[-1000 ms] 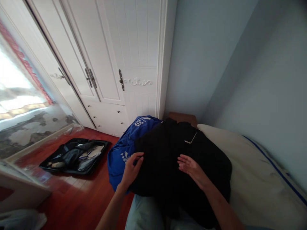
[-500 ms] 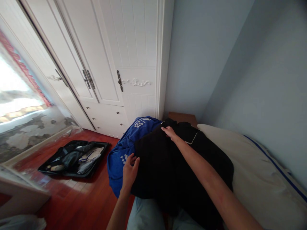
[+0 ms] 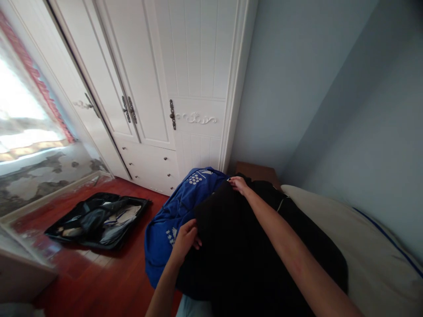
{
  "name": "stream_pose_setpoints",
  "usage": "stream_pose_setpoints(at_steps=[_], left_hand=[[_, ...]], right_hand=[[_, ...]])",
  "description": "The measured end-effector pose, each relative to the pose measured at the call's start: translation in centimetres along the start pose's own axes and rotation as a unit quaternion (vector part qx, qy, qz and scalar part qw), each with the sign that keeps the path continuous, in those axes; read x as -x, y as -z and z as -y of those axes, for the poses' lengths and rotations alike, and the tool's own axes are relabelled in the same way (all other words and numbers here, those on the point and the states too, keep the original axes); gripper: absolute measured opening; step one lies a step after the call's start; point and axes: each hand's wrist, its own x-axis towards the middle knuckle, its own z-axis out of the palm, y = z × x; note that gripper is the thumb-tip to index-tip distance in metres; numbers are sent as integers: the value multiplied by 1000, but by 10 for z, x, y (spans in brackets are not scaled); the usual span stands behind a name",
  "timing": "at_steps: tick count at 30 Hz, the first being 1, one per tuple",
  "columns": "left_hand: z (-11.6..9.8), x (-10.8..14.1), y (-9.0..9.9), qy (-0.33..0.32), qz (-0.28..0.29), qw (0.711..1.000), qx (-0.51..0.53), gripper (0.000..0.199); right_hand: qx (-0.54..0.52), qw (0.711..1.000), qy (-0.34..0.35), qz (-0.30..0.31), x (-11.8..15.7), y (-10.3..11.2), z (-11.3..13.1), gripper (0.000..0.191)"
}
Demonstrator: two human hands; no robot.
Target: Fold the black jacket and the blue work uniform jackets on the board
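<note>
A large black garment (image 3: 244, 246) is spread in front of me, over part of a blue cloth (image 3: 165, 215) with white prints. My left hand (image 3: 187, 237) pinches the black garment's left edge, fingers curled round it. Farther up, my right hand (image 3: 238, 184) is closed on the garment's top edge, beside the blue cloth. What lies beneath the dark fabric is hidden.
An open suitcase (image 3: 99, 220) with clothes lies on the red wooden floor (image 3: 115, 281) at left. A white wardrobe (image 3: 201, 57) stands ahead. Behind the garments is a brown surface (image 3: 257, 171); a pale cushion-like item (image 3: 330, 215) is at right.
The view has shifted. My left hand has closed on the black garment's edge and moved slightly right. The black garment's folds have shifted, partly covering the light outline on its right.
</note>
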Motion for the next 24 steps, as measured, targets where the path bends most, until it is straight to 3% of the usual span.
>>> stream_pose_setpoints(at_steps=[3, 5, 7, 10, 13, 17, 24], left_hand=[[-3, -5, 1, -94, -170, 963, -187, 34], [-6, -9, 0, -108, -248, 927, -260, 36], [-9, -16, -2, -85, -258, 915, -299, 45], [-12, -27, -6, -61, -215, 917, -330, 58], [-14, -34, -7, -60, -202, 923, -322, 47], [-15, -36, -5, -70, -228, 936, -257, 21], [-11, -41, 6, -62, -325, 910, -250, 22]], right_hand=[[128, 989, 77, 9, -13, 11, 4, 45], [203, 972, 118, 30, -21, 17, 8, 48], [270, 952, 136, 50, -28, 18, 9, 38], [350, 925, 135, 58, -35, 13, 5, 19], [400, 907, 123, 34, -41, 6, -2, 18], [425, 900, 98, 3, -49, 3, -10, 22], [435, 896, 87, -15, -46, 6, -8, 24]])
